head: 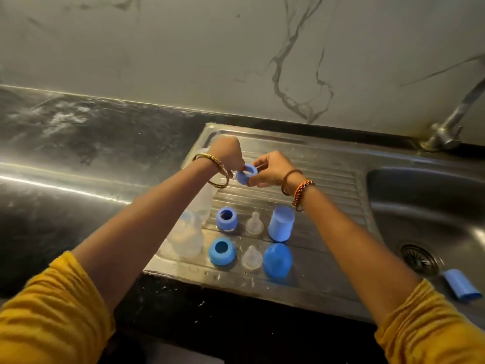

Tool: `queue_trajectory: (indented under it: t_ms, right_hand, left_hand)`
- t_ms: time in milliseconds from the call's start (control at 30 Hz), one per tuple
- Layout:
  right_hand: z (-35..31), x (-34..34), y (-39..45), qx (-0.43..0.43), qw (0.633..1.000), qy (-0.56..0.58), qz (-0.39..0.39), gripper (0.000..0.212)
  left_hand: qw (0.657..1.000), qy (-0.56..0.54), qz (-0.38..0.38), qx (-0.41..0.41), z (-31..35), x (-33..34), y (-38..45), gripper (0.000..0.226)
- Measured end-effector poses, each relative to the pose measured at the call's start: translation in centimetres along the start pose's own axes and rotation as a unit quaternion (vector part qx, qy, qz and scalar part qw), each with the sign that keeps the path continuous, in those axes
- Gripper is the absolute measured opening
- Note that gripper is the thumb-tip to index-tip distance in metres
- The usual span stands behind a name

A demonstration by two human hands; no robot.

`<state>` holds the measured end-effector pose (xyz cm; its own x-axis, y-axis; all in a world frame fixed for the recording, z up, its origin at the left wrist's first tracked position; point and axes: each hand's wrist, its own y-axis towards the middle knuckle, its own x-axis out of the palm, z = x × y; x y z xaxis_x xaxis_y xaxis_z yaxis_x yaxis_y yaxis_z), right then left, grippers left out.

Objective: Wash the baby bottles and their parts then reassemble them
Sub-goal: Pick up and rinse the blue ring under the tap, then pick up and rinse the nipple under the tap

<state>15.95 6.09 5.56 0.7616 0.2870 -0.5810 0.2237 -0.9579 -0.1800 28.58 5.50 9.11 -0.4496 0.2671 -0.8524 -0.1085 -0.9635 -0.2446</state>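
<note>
Both hands are raised over the ribbed steel draining board (328, 177) and meet on one small blue plastic screw ring (246, 175), the collar of a baby bottle. The right hand (270, 170) pinches the ring with curled fingers and thumb on its right side, and the left hand (229, 156) has its fingers curled and touches the ring's left edge; whether the left hand also holds a clear teat there I cannot tell, because the fingers hide that spot. Below the grip, nearer to the person, the other parts stand in two rows on the board: a second blue ring (227, 218), a clear silicone teat (254, 224) and a tall blue plastic cap (281, 223), then a third blue ring (222, 251), another clear teat (252, 258) and a round blue dome cap (277, 261). To the left of these rows stand clear plastic bottle bodies (190, 239), partly behind the left forearm. Far to the right of the grip and lower, a blue piece (462, 285) lies in the dark sink basin (420, 200). I judge that the washing is mostly finished and the reassembly step is starting, with this ring as the first piece. The next move probably calls for a teat to be pushed through the ring's hole until it seats evenly, and then a bottle body to screw it on.
</note>
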Motion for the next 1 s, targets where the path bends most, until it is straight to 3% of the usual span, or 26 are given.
queue_trajectory:
  t_ms: [100, 233, 333, 500, 667, 767, 900, 1000]
  right_hand:
    - [0.0, 1.3, 1.3, 0.004, 0.997, -0.069, -0.025, 0.029]
    - [0.1, 2.4, 2.3, 0.012, 0.988, -0.145, -0.047, 0.029]
    - [0.5, 2.8, 2.7, 0.029, 0.982, -0.175, -0.060, 0.023]
    - [0.5, 3.8, 3.2, 0.019, 0.973, -0.226, -0.052, 0.036]
    - [0.7, 4.2, 4.0, 0.009, 0.963, -0.265, -0.056, 0.032]
    - [0.7, 3.5, 3.9, -0.008, 0.959, -0.277, -0.062, 0.042]
    - [1.0, 0.8, 2.7, 0.004, 0.975, -0.222, -0.031, 0.048]
    - [2.7, -2.6, 0.8, -0.009, 0.983, -0.152, 0.101, 0.037]
  left_hand:
    - [0.994, 0.105, 0.000, 0.006, -0.4, 0.4, -0.3, 0.013]
    - [0.986, 0.161, -0.031, 0.018, -0.3, 0.6, -0.4, 0.034]
    - [0.982, 0.170, -0.086, 0.009, -0.1, 0.6, -0.2, 0.031]
    - [0.974, 0.179, -0.141, 0.004, 0.2, 1.4, -0.1, 0.032]
    - [0.975, 0.164, -0.150, -0.014, 0.2, 1.4, -0.1, 0.026]
    - [0.977, 0.170, -0.126, -0.007, 0.8, 1.2, -0.5, 0.026]
    - [0.978, 0.200, -0.032, 0.053, 2.9, 1.0, -1.3, 0.020]
    - [0.981, 0.156, 0.033, 0.107, 5.9, 1.5, -1.3, 0.026]
